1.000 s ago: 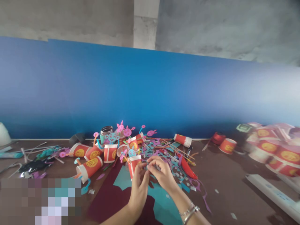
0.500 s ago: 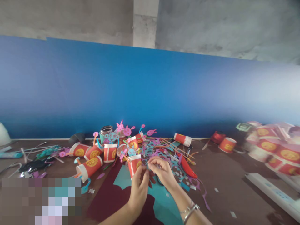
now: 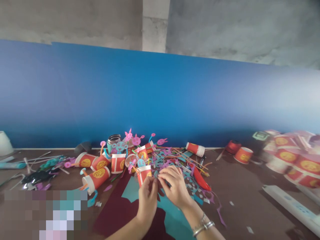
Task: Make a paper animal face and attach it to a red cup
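Observation:
My left hand (image 3: 148, 196) is closed, its thumb and fingers pressed together. Close by on the right is my right hand (image 3: 174, 185), also pinched, with its fingertips pointing at the left ones. A small teal bit (image 3: 156, 174) shows between the fingertips; its kind and which hand grips it are unclear. Right behind my left hand is a red and white paper cup (image 3: 143, 175) with a blue paper face (image 3: 141, 163) and straw arms. I cannot tell whether the fingers touch this cup. Beneath the hands lie teal paper (image 3: 175, 213) and dark red paper (image 3: 120, 206).
Decorated paper cups (image 3: 99, 177) crowd the left side. Paper scraps (image 3: 170, 156) and a red-handled tool (image 3: 201, 180) lie behind my right hand. Farther right are a lone cup (image 3: 243, 155), stacked cups (image 3: 310, 166) and a white power strip (image 3: 292, 203). A blue wall (image 3: 160, 100) closes the back.
My right hand has turned slightly, its fingers now more curled and its back more to the camera. The left hand stays nearly where it was. The cups have not moved.

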{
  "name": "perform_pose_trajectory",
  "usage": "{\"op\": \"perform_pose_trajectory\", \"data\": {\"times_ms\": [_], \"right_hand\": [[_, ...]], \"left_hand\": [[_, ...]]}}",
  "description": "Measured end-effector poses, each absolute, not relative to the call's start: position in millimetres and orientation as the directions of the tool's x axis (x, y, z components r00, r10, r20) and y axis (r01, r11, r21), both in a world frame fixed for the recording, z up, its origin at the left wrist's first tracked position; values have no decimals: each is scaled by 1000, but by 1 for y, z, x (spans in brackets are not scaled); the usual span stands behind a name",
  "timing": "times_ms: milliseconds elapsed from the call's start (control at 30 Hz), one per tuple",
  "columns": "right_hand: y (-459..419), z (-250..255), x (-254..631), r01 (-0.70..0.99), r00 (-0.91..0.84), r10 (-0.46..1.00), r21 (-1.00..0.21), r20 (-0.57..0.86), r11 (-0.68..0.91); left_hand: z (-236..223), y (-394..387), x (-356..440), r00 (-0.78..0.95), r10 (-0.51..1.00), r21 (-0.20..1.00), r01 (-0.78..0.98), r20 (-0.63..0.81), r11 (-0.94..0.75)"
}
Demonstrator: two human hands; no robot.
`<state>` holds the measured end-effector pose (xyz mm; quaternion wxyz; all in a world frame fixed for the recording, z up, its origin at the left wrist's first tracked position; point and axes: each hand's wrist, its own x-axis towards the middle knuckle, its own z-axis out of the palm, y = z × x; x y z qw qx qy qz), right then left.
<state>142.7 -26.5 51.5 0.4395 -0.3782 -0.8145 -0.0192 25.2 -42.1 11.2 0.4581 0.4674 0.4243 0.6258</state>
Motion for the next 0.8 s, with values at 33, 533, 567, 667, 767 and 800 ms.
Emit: {"op": "perform_pose_trajectory", "data": {"times_ms": [33,533,567,667,767,800], "right_hand": [[-26,52,143,635,-339,600,-294,725,714],[-25,59,145,590,-354,748,-486,562,645],[-25,60,145,582,-358,750,-495,556,645],[-25,61,146,574,-367,758,-510,539,641],[-25,61,147,571,-360,763,-520,537,635],[-25,60,146,567,-358,762,-522,540,637]], "left_hand": [[10,-42,25,-142,968,961,-156,207,-228],[17,-47,21,-91,957,961,63,275,-270],[17,-47,21,-94,957,960,68,276,-270],[15,-48,21,-88,953,955,97,290,-282],[13,-46,21,-73,950,948,118,305,-295],[12,-46,21,-69,950,947,121,306,-296]]}}
